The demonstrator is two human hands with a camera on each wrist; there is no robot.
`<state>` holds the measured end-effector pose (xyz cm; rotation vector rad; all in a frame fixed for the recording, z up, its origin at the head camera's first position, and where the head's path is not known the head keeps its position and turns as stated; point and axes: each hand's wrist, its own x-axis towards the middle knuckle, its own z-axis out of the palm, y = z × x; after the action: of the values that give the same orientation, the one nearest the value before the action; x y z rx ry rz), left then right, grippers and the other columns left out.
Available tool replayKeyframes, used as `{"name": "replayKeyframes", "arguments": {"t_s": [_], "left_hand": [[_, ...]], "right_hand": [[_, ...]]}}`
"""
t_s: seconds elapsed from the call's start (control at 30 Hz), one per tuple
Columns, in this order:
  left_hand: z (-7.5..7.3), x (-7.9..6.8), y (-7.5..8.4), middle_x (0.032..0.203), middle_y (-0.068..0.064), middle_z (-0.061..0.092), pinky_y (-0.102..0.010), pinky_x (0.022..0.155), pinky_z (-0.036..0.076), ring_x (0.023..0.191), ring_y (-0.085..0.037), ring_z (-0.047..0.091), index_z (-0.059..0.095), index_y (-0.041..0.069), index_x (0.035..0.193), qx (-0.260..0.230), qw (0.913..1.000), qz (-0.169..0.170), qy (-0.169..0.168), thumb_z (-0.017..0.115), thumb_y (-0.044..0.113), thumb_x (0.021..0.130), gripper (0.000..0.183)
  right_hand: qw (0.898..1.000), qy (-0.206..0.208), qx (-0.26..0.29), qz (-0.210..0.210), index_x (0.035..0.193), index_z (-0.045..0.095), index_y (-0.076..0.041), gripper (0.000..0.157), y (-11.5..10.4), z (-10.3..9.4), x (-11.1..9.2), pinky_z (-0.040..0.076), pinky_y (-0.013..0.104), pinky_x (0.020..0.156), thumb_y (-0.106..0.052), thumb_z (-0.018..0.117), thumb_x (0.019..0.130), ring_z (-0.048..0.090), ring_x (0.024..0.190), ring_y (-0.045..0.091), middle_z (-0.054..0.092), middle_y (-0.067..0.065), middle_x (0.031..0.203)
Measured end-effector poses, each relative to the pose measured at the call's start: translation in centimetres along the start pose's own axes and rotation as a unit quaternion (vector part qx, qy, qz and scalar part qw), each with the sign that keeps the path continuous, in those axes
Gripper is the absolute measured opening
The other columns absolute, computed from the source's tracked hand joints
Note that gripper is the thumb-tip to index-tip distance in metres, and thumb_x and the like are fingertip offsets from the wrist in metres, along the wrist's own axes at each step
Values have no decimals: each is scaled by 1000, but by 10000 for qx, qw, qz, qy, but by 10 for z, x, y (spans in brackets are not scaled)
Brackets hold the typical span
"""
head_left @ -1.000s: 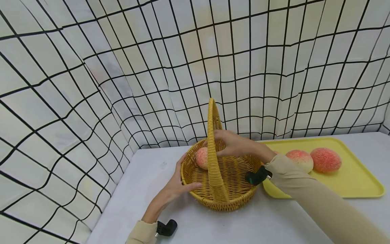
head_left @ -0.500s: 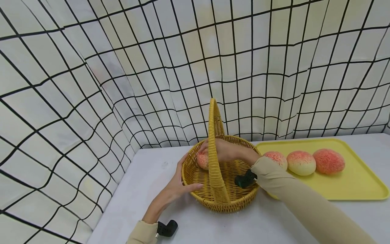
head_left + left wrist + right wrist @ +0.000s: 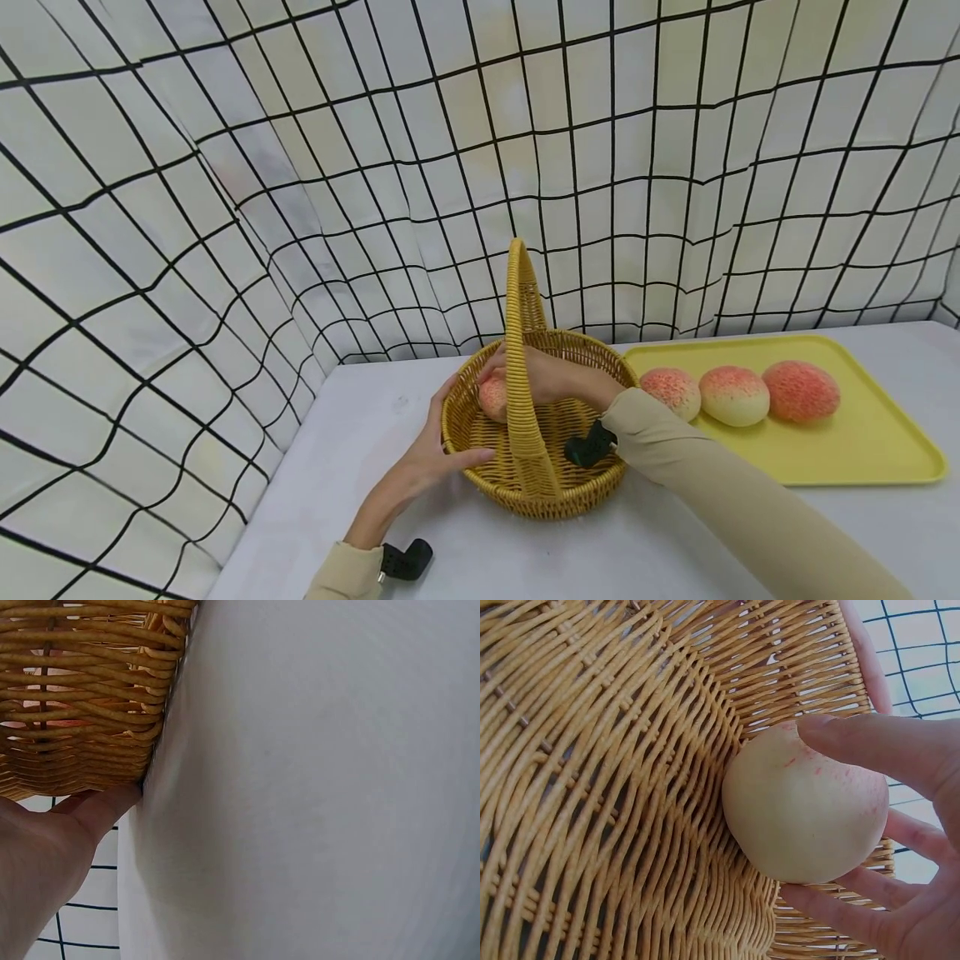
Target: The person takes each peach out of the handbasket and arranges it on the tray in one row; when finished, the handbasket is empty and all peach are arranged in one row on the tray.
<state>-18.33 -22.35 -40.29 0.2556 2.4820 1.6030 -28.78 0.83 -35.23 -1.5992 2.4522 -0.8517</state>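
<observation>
A wicker basket (image 3: 536,505) with a tall arched handle stands on the table. My left hand (image 3: 431,450) holds its left side, thumb over the rim and fingers along the outer wall; in the left wrist view the hand (image 3: 56,840) touches the weave low down. Inside the basket, my right hand (image 3: 543,375) grips a peach (image 3: 492,398), reaching past the handle. From the right wrist view, thumb and fingers lie around the pale, pink-flecked peach (image 3: 802,810), which touches the wicker at the basket's left inner side. The handle partly hides the right hand.
On the right lies a yellow tray (image 3: 847,458) bearing three peaches: one by the sleeve (image 3: 671,393), a middle peach (image 3: 735,396) and a redder peach (image 3: 801,392). White walls with black netting (image 3: 585,200) enclose the table (image 3: 330,467) at the back and left.
My right hand has moved left and down with the peach, deeper into the basket. The forearm has shifted left and uncovered the nearest peach on the tray. The left hand keeps its place.
</observation>
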Motion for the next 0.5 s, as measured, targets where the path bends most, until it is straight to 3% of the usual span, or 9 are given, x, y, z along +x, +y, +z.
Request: {"name": "replayKeyframes", "arguments": {"t_s": [0.33,0.5], "left_hand": [[0,-2,1,172,-15,18,-60,122,25,154,-37,29,3,31,168,-101,9999,-99,16,87,33,84,119],[0,-1,2,172,-16,19,-60,122,25,154,-37,30,3,30,168,-94,9999,-82,15,87,34,84,119]], "right_hand": [[9997,-196,54,154,127,66,-2,46,-2,2,2,51,36,101,-20,83,88,59,119,30,63,16,126],[9995,-261,150,-2,125,65,0,47,-4,2,1,52,32,98,-17,84,86,61,118,29,65,18,124]]}}
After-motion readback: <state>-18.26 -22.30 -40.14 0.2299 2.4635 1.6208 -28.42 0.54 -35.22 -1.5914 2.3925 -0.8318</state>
